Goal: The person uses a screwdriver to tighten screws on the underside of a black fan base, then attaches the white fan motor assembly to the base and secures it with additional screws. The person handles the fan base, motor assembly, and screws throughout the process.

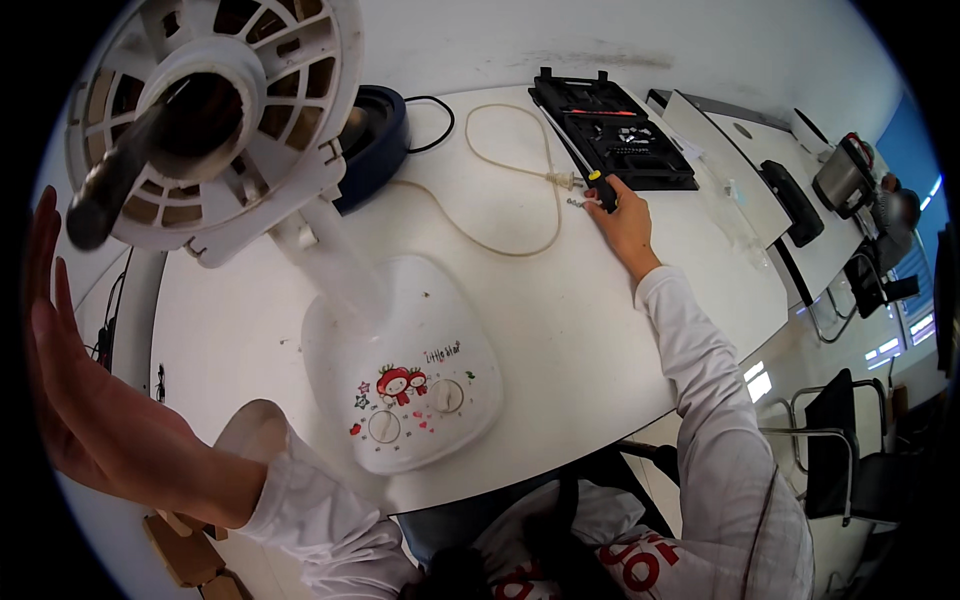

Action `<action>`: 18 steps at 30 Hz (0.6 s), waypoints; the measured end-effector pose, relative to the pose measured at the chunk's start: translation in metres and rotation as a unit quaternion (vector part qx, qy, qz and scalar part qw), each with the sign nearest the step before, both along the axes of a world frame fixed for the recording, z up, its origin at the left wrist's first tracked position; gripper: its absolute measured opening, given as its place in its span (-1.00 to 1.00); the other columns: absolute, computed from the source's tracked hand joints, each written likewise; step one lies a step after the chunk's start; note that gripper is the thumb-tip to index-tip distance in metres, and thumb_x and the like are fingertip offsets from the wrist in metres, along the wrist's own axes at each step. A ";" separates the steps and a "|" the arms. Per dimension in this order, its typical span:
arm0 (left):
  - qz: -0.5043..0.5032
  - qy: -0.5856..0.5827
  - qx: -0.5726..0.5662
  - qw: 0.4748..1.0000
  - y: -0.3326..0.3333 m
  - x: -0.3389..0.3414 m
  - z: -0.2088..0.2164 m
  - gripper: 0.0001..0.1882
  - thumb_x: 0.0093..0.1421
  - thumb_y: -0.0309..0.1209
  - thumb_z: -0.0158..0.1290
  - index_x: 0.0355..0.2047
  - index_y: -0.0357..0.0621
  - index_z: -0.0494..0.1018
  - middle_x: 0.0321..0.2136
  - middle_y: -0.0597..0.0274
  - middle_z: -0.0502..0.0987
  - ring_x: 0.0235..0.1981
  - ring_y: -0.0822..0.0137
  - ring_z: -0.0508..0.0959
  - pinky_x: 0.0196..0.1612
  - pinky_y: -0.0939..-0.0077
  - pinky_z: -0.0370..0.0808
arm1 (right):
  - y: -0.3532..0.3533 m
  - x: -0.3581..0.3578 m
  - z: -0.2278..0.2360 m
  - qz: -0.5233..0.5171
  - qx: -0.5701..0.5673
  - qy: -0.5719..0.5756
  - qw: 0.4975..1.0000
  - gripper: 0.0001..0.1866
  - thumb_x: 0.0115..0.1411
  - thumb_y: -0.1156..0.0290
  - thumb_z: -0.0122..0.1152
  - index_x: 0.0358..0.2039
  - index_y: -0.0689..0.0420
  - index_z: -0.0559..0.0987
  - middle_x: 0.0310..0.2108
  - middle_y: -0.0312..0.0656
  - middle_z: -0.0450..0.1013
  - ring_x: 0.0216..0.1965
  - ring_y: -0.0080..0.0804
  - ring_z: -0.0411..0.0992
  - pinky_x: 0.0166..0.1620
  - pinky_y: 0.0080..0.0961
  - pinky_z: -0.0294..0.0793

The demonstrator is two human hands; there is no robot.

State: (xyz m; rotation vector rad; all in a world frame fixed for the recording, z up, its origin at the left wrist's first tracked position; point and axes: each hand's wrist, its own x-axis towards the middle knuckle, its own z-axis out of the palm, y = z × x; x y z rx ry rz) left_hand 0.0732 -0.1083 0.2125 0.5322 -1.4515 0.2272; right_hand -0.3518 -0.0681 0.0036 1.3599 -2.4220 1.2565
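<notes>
A white electric fan (385, 300) stands partly taken apart on the table. Its round slotted housing (290, 90) is close to me at the upper left, with a dark rod (110, 190) sticking out of the centre. The base (450, 340) carries a cartoon print and two round knobs. To the left of the housing my left hand (100, 400) is raised, fingers stretched out; I cannot tell whether it touches the fan. Farther off, my right hand (628, 225) grips a screwdriver (603, 190) with a black and yellow handle, its shaft over the toolbox edge. Small screws (576, 203) lie beside that hand.
An open black toolbox (660, 170) lies at the back. The fan's pale cord (515, 252) loops over the white table (590, 340), its plug near the screws. A dark blue round object (385, 170) sits behind the fan. Chairs (835, 440) and a person (900, 225) are at the right.
</notes>
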 end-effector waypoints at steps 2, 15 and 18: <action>0.071 0.073 0.047 0.994 0.005 -0.001 -0.012 -0.62 0.26 -0.35 -0.28 -0.05 -0.27 0.40 -0.11 0.01 0.48 -0.02 0.16 0.46 0.15 0.19 0.28 | -0.002 0.004 0.001 -0.007 0.014 0.007 1.000 -0.73 -0.05 0.35 0.28 -0.29 -0.01 0.48 -0.41 -0.29 0.54 -0.36 -0.17 0.48 -0.34 -0.37 0.42; 0.021 -0.032 -0.041 0.998 0.041 0.019 0.007 -0.57 0.23 -0.34 -0.28 -0.05 -0.45 0.34 -0.07 -0.20 0.41 0.01 0.02 0.42 0.10 0.17 0.31 | 0.009 0.000 0.013 0.042 -0.176 -0.062 0.981 -0.73 -0.08 0.41 0.36 -0.40 0.20 0.45 -0.51 -0.25 0.53 -0.45 -0.43 0.48 -0.33 -0.56 0.40; -0.052 0.087 -0.024 0.995 0.073 -0.024 -0.043 -0.63 0.13 -0.43 -0.14 -0.10 -0.46 0.31 -0.18 -0.21 0.41 -0.15 0.03 0.44 -0.07 0.19 0.39 | 0.040 0.029 0.043 0.090 -0.234 -0.181 0.951 -0.74 -0.03 0.49 0.32 -0.42 0.22 0.38 -0.48 -0.26 0.49 -0.38 -0.57 0.44 -0.26 -0.64 0.40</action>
